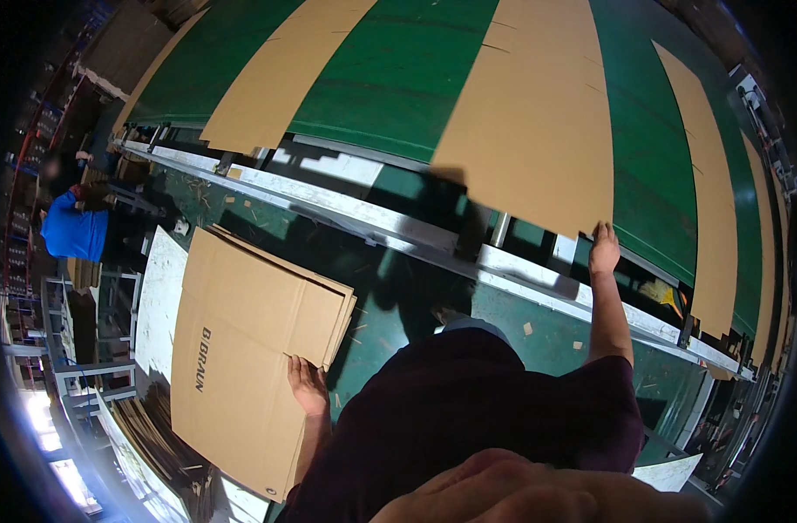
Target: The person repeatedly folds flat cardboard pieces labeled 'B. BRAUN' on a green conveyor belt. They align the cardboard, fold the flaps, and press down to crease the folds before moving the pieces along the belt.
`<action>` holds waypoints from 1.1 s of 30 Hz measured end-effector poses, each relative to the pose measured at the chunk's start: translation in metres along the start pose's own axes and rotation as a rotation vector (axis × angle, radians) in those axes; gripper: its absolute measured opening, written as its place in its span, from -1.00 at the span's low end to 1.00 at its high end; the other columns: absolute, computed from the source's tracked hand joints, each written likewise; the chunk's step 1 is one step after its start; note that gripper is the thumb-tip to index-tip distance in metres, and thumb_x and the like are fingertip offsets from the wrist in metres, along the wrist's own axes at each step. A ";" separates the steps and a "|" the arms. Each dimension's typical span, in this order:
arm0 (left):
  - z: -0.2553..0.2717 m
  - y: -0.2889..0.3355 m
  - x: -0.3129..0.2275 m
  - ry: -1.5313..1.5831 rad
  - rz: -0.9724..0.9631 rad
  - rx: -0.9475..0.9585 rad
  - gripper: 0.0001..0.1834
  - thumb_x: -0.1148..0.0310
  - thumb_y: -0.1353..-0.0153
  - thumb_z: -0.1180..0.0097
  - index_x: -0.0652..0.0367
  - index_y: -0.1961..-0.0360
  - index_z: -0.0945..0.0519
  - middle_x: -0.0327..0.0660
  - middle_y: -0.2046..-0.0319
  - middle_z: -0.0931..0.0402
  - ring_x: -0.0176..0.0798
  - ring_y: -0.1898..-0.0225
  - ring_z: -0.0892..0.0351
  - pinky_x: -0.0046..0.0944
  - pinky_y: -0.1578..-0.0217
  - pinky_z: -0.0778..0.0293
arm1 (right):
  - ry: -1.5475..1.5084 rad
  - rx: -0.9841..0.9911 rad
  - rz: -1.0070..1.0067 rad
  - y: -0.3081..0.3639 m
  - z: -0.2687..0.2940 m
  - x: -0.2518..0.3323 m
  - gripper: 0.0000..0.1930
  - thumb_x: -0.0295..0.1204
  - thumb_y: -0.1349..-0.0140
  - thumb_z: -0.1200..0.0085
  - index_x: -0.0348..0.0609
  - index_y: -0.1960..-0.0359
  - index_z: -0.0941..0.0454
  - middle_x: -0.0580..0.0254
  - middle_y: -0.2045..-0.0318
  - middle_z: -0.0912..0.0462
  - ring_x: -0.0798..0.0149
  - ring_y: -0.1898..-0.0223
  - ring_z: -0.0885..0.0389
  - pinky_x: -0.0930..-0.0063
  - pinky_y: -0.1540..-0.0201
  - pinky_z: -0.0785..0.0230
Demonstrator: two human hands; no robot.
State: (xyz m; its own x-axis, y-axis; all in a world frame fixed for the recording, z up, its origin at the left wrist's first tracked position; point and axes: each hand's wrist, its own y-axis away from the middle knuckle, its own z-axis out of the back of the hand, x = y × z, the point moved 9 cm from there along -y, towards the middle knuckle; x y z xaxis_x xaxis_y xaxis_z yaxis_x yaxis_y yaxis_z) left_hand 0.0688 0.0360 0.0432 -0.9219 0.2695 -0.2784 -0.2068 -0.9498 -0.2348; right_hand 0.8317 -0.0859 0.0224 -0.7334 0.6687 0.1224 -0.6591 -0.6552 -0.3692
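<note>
My left hand point(308, 387) rests with its fingers stretched out on the near edge of a stack of flat brown cardboard sheets point(250, 322). The top sheet has dark print on it, and the layers below fan out slightly at the far right corner. Out to the right, my right hand point(604, 251) has its fingers closed at the near corner of a long cardboard sheet point(538, 131). That sheet lies on a green conveyor belt point(385, 74) and sticks out past its near edge. My right thumb is hidden.
More cardboard sheets point(285, 74) lie spaced along the belt, with another point(703, 174) farther right. A white metal rail point(328, 205) runs along the conveyor's front. At the left, a person in blue point(74, 228) stands near metal frames. Cardboard scraps litter the green floor point(390, 305).
</note>
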 end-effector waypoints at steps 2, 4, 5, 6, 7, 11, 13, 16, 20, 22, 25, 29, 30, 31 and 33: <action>-0.011 0.004 0.011 0.043 0.006 -0.021 -0.41 0.48 -0.03 -0.29 0.29 -0.11 -0.37 0.13 -0.14 -0.36 0.23 -0.21 -0.29 0.03 -0.19 -0.29 | 0.086 -0.057 0.193 -0.015 0.054 0.062 -0.74 -0.50 -0.21 0.06 -0.13 0.06 -0.50 0.09 0.10 -0.58 0.03 0.20 -0.56 0.27 0.16 -0.45; -0.005 0.006 0.004 0.053 -0.086 -0.087 -0.41 0.49 -0.03 -0.29 0.29 -0.11 -0.37 0.17 -0.12 -0.36 0.26 -0.19 -0.30 0.05 -0.18 -0.30 | 0.081 -0.169 0.431 -0.027 0.123 0.153 -0.80 -0.52 -0.16 -0.02 -0.10 0.16 -0.52 0.22 0.29 -0.62 0.18 0.40 -0.57 0.35 0.36 -0.46; -0.001 0.007 0.001 0.051 -0.118 -0.128 -0.41 0.49 -0.03 -0.29 0.29 -0.11 -0.36 0.19 -0.12 -0.36 0.27 -0.18 -0.31 0.06 -0.18 -0.30 | 0.034 -0.191 0.513 -0.026 0.156 0.193 -0.82 -0.52 -0.13 -0.06 -0.09 0.20 -0.52 0.24 0.37 -0.59 0.18 0.42 -0.56 0.32 0.38 -0.43; 0.011 0.003 -0.009 0.043 -0.123 -0.134 -0.41 0.50 0.00 -0.30 0.32 -0.09 -0.38 0.24 -0.10 -0.37 0.29 -0.17 -0.33 0.08 -0.17 -0.31 | -0.101 -0.282 0.634 -0.017 0.205 0.236 -0.79 -0.53 -0.10 -0.11 -0.08 0.19 -0.52 0.21 0.48 -0.55 0.17 0.47 -0.54 0.32 0.42 -0.41; 0.011 0.000 -0.008 0.036 -0.062 -0.096 -0.43 0.48 0.01 -0.31 0.34 -0.06 -0.42 0.21 -0.10 -0.38 0.27 -0.18 -0.32 0.06 -0.17 -0.32 | -0.195 -0.314 0.699 -0.009 0.252 0.266 -0.77 -0.56 -0.07 -0.13 -0.09 0.19 -0.53 0.18 0.54 -0.52 0.13 0.47 -0.54 0.33 0.45 -0.39; 0.005 -0.003 0.000 -0.007 0.024 -0.005 -0.42 0.38 0.02 -0.31 0.37 -0.05 -0.47 0.12 -0.13 -0.39 0.18 -0.20 -0.31 -0.06 -0.21 -0.31 | -0.670 -0.651 0.423 -0.047 0.391 0.194 -0.85 -0.44 -0.23 -0.11 -0.23 0.23 -0.59 0.13 0.37 -0.66 0.30 0.35 -0.64 0.43 0.27 -0.52; 0.012 -0.004 -0.003 -0.017 0.060 0.018 -0.40 0.35 0.02 -0.31 0.40 -0.06 -0.47 0.11 -0.15 -0.38 0.14 -0.23 -0.29 -0.10 -0.23 -0.29 | -0.680 -0.847 0.171 -0.095 0.426 0.141 -0.73 -0.32 -0.24 -0.18 -0.30 0.18 -0.60 0.09 0.30 -0.69 0.32 0.31 -0.65 0.44 0.23 -0.54; 0.012 -0.005 -0.005 -0.028 0.073 0.021 -0.41 0.34 0.01 -0.31 0.39 -0.06 -0.49 0.08 -0.16 -0.37 0.09 -0.25 -0.27 -0.14 -0.25 -0.27 | -0.616 -0.776 0.010 -0.201 0.380 0.059 -0.58 -0.24 -0.19 -0.23 -0.36 0.08 -0.56 0.11 0.25 -0.69 0.30 0.27 -0.63 0.43 0.23 -0.48; 0.014 -0.005 -0.006 -0.010 0.110 -0.007 -0.40 0.43 0.06 -0.33 0.39 -0.07 -0.48 0.05 -0.15 -0.39 0.09 -0.23 -0.30 -0.11 -0.22 -0.32 | -0.638 -0.408 0.058 -0.209 0.124 0.036 -0.54 -0.24 -0.14 -0.23 -0.40 0.07 -0.52 -0.12 0.17 -0.63 0.00 0.13 -0.60 0.22 0.05 -0.41; 0.004 -0.009 -0.002 0.038 0.106 -0.011 -0.40 0.42 0.06 -0.33 0.38 -0.07 -0.48 0.04 -0.16 -0.39 0.08 -0.24 -0.30 -0.11 -0.22 -0.31 | -1.120 0.034 -0.249 -0.154 -0.084 -0.026 -0.48 -0.28 -0.10 -0.29 -0.45 0.01 -0.50 -0.02 0.08 -0.62 0.13 0.11 -0.59 0.23 0.07 -0.44; 0.011 -0.004 -0.005 -0.014 0.139 -0.007 -0.37 0.41 0.08 -0.34 0.36 -0.08 -0.48 0.02 -0.16 -0.39 0.06 -0.24 -0.29 -0.15 -0.23 -0.31 | -0.969 0.155 -0.537 -0.046 -0.170 0.007 -0.43 -0.27 -0.09 -0.34 -0.41 -0.05 -0.49 0.07 0.06 -0.61 0.14 0.09 -0.59 0.24 0.04 -0.46; 0.006 -0.003 0.000 -0.039 0.128 -0.018 -0.37 0.40 0.10 -0.35 0.36 -0.06 -0.49 0.01 -0.16 -0.39 0.04 -0.25 -0.29 -0.19 -0.22 -0.32 | -1.430 0.643 -1.041 -0.046 -0.223 0.007 -0.59 -0.40 -0.10 -0.26 -0.26 0.00 -0.53 0.12 0.04 -0.60 0.11 0.09 -0.59 0.23 0.01 -0.47; 0.004 0.000 0.000 -0.045 0.140 -0.021 -0.37 0.40 0.10 -0.35 0.36 -0.06 -0.49 0.01 -0.16 -0.39 0.04 -0.25 -0.28 -0.19 -0.22 -0.32 | -1.600 1.029 -0.848 -0.054 -0.208 0.045 -0.60 -0.41 -0.09 -0.21 -0.24 0.01 -0.50 0.14 0.07 -0.60 0.11 0.14 -0.62 0.19 0.03 -0.50; 0.004 0.003 0.001 -0.043 0.152 -0.028 -0.37 0.40 0.10 -0.35 0.36 -0.06 -0.49 0.02 -0.16 -0.39 0.04 -0.25 -0.28 -0.19 -0.22 -0.32 | -1.657 0.966 -0.804 -0.066 -0.197 0.059 -0.60 -0.40 -0.10 -0.20 -0.23 0.01 -0.50 0.15 0.09 -0.60 0.13 0.17 -0.62 0.23 0.10 -0.52; 0.012 0.005 -0.001 -0.036 0.183 -0.029 -0.37 0.40 0.10 -0.36 0.36 -0.06 -0.49 0.02 -0.17 -0.38 0.03 -0.25 -0.28 -0.20 -0.22 -0.32 | -1.753 0.845 -0.723 -0.062 -0.135 0.149 -0.61 -0.37 -0.10 -0.19 -0.21 0.02 -0.49 0.18 0.11 -0.60 0.17 0.23 -0.64 0.31 0.23 -0.57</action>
State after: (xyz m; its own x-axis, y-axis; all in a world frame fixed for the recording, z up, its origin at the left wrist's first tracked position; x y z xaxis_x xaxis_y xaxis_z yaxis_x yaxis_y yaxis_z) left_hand 0.0645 0.0294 0.0530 -0.9544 0.0867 -0.2857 -0.0257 -0.9772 -0.2107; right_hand 0.7859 0.1022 -0.0610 0.6237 0.1892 0.7584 -0.3597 -0.7920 0.4933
